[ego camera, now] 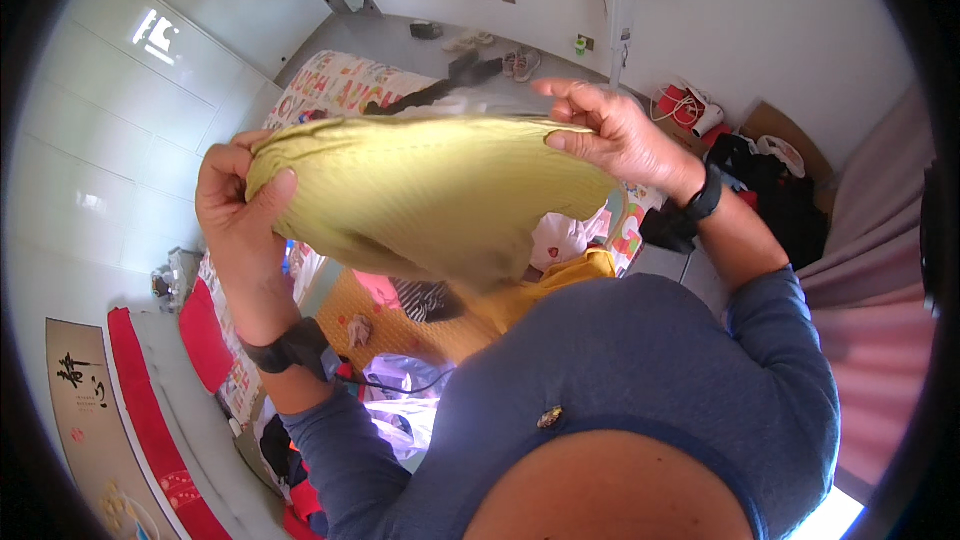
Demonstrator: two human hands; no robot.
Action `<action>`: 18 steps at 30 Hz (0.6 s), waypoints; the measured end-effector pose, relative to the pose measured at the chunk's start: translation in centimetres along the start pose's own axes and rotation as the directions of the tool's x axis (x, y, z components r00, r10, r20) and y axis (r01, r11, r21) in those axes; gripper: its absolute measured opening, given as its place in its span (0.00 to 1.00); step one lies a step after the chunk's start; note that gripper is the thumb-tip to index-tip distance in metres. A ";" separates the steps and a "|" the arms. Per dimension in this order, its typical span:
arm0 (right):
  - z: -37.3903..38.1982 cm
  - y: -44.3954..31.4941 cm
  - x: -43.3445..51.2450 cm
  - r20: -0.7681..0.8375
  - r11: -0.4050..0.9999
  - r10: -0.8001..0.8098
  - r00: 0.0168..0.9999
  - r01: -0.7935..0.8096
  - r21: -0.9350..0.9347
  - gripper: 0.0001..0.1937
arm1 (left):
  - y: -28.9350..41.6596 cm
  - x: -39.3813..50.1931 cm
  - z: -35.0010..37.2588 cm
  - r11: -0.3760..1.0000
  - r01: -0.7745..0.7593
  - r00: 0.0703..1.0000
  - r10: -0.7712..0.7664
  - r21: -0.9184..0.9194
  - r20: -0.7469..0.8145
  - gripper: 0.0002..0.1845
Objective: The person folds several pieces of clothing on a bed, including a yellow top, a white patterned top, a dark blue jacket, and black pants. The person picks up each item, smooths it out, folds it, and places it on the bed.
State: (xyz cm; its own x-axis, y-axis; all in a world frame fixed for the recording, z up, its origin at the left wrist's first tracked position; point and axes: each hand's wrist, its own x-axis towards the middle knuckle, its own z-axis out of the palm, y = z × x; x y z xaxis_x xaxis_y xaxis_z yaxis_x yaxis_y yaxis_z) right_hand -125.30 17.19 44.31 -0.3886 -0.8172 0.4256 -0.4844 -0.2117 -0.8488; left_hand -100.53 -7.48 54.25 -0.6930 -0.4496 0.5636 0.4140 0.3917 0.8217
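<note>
A yellow-green ribbed garment hangs stretched between my two hands in front of my chest. My left hand grips its left end, thumb on the near side. At the upper right edge, my right hand pinches the cloth between thumb and fingers, with the index finger extended. The garment's lower part hangs loose and is blurred. Beneath it, partly hidden, lie a mustard-yellow cloth, a white garment with a small red print, a striped black-and-white cloth and a pink cloth.
A woven mat lies on the bed with a crumpled cloth on it. Clear plastic bags sit near me. A pedestal fan stands by the wall. Dark clothes are heaped at right, beside a pink curtain. Shoes rest on the floor.
</note>
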 end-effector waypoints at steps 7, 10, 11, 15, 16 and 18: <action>-3.9 -2.9 1.7 0.500 0.978 -0.109 0.859 0.184 -0.102 0.06 | 0.3 0.2 -0.3 0.997 -0.026 0.994 0.034 -0.070 0.108 0.16; -3.0 -2.9 1.4 0.374 0.991 -0.127 0.918 0.099 0.093 0.08 | 0.7 0.1 -0.2 0.991 -0.116 0.990 0.121 -0.072 0.072 0.17; -2.6 -2.7 1.1 0.324 0.983 -0.118 0.939 0.064 0.171 0.09 | 0.8 0.2 -0.1 0.987 -0.134 0.989 0.139 -0.091 0.042 0.17; -0.3 -1.7 0.2 0.175 0.890 -0.416 0.892 0.439 -0.123 0.17 | 0.6 0.2 0.0 0.982 -0.155 0.988 0.153 -0.105 -0.031 0.18; 0.4 -1.4 0.2 0.210 0.844 -0.470 0.858 0.506 -0.178 0.23 | 0.6 0.1 -0.1 0.984 -0.153 0.988 0.151 -0.091 -0.020 0.18; 1.0 -1.1 -0.4 0.330 0.861 -0.388 0.861 0.466 -0.205 0.26 | 0.3 0.0 -0.1 0.989 -0.134 0.991 0.133 -0.065 -0.021 0.18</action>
State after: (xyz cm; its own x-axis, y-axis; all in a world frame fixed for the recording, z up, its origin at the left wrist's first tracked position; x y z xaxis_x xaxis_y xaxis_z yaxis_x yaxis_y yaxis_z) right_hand -123.82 17.20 44.73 0.1117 -0.7981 0.5921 -0.7585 -0.4534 -0.4681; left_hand -100.36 -7.41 54.56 -0.6194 -0.4101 0.6694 0.5405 0.3957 0.7425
